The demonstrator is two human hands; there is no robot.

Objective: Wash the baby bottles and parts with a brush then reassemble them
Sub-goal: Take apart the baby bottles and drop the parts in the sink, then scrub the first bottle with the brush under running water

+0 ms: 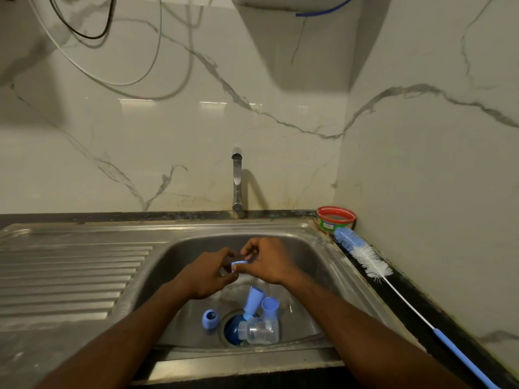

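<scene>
- The sink point(317, 249) was steel, with a ribbed drainboard point(70, 265) on its left.
- Nearest, on the basin floor over the drain point(229, 329), lay a clear bottle point(262, 331) on its side, its neck touching a dark blue part in the drain.
- Just beyond the bottle stood two light blue caps: a tall one point(254, 300) tilted, and a shorter one point(270, 306) touching its right side with the open end up.
- A blue ring point(210, 319) lay left of the drain, apart from the bottle.
- Above these, both hands met over the basin. The left hand point(206, 273) and the right hand point(266, 261) pinched a small blue part point(238, 263) between their curled fingers; its shape was mostly hidden.
- On the dark counter along the right wall lay a brush point(373, 262), blue and white bristles at the far end, thin wire and blue handle running toward the viewer.
- Just beyond the bristles sat a round red-rimmed tub point(336, 219) in the corner.
- Farthest, a steel tap point(237, 182) rose at the back of the sink against the marbled wall; no water ran from it.
</scene>
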